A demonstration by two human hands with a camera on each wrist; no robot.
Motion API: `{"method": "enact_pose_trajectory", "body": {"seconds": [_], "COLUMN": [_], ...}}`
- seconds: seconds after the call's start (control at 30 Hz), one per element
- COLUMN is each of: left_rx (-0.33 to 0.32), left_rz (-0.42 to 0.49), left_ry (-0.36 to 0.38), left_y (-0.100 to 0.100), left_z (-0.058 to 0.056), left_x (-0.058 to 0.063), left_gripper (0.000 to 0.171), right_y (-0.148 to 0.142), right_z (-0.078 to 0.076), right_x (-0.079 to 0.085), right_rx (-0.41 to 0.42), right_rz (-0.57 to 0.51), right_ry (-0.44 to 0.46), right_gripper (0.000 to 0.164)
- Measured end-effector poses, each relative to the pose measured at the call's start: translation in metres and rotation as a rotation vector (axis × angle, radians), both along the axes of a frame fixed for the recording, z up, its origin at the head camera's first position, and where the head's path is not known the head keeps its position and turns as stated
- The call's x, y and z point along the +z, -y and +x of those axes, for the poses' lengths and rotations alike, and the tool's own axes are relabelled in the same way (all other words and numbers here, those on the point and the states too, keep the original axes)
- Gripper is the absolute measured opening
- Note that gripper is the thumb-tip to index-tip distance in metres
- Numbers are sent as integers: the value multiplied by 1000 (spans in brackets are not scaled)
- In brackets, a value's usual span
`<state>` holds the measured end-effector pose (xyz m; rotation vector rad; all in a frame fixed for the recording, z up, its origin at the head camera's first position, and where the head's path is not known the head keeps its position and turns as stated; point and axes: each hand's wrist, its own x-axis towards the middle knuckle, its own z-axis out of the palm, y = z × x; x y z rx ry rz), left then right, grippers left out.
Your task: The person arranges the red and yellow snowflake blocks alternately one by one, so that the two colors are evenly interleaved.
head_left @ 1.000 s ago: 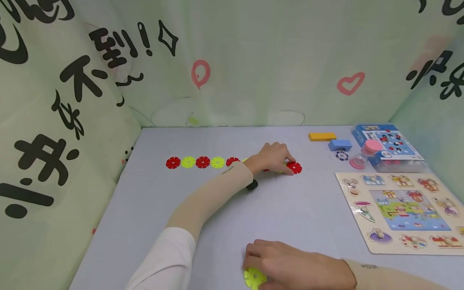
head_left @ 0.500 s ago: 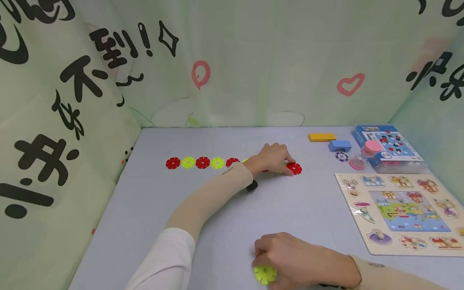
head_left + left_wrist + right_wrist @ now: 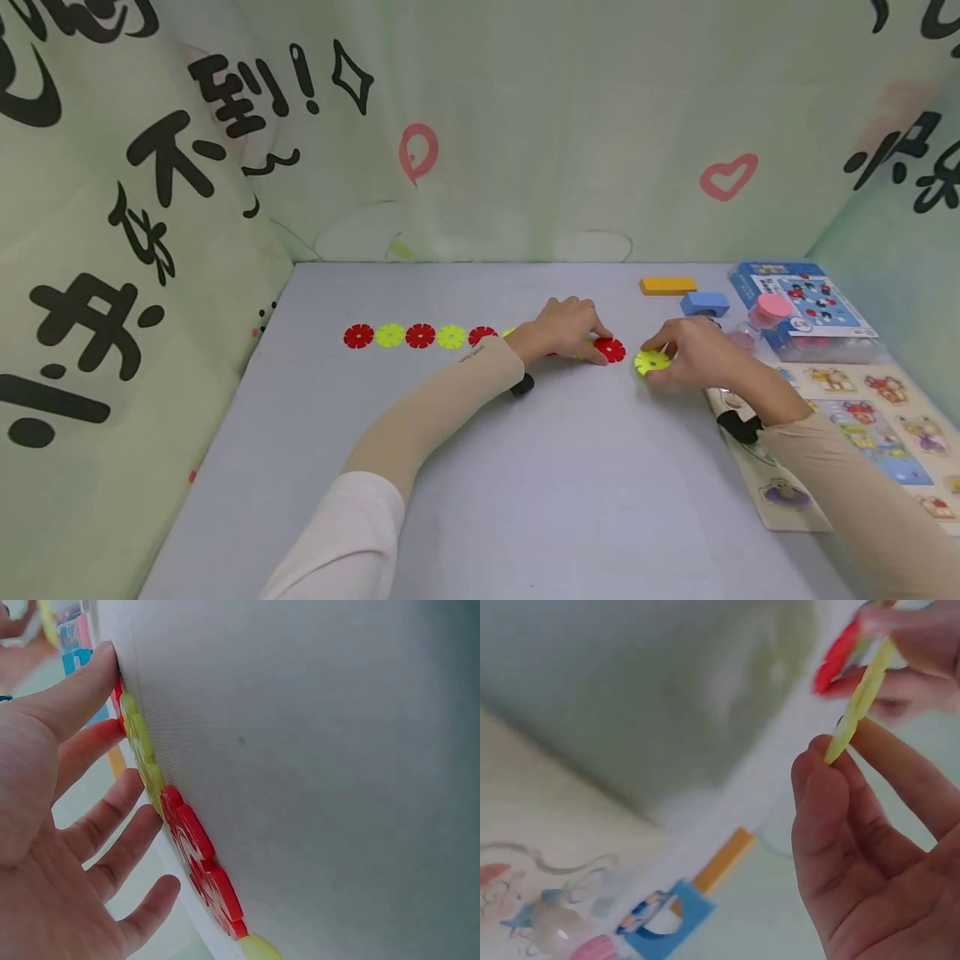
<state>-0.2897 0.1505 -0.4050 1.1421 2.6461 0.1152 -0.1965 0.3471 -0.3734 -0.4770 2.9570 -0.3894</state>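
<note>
A row of notched, flower-shaped plastic snowflake discs, alternating red [image 3: 420,336] and yellow-green [image 3: 451,337], runs across the far half of the table. My left hand [image 3: 562,327] covers part of the row. Its thumb and index finger hold opposite edges of the red snowflake disc [image 3: 613,350] at the right end, while the other fingers spread over neighbouring discs, as the left wrist view shows. Just right of that end, my right hand [image 3: 701,354] pinches a yellow-green snowflake disc [image 3: 648,362] between thumb and fingers. In the right wrist view this disc [image 3: 859,701] appears tilted, apart from the red one.
A yellow block [image 3: 667,286], a blue block [image 3: 705,303], a pink-capped clear item [image 3: 771,310] and a blue picture box [image 3: 817,300] stand at the back right. Below them lies a wooden picture puzzle board [image 3: 900,408], partly under my right forearm. Printed curtains enclose the table.
My right hand has carried the yellow-green snowflake disc from the near edge, forward and right, to beside the row's right end. My left hand has stayed in place.
</note>
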Motion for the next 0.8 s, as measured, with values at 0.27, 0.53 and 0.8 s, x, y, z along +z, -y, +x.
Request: {"method": "enact_pose_trajectory", "body": {"seconds": [0.27, 0.53, 0.8], "left_rx": [-29, -18, -21], "left_rz": [12, 8, -12], "left_ry": [7, 7, -7], "left_y": [-2, -5, -6], "left_z": [2, 2, 2], "left_x": [1, 0, 2], "left_gripper": [52, 52, 59], "right_y": [-11, -4, -7], "right_z": [-25, -18, -16], "right_x": [-10, -5, -10], "right_rx": [-29, -35, -47], "right_rz": [29, 21, 31], "right_ry": [111, 132, 106], "right_gripper": [42, 44, 48]}}
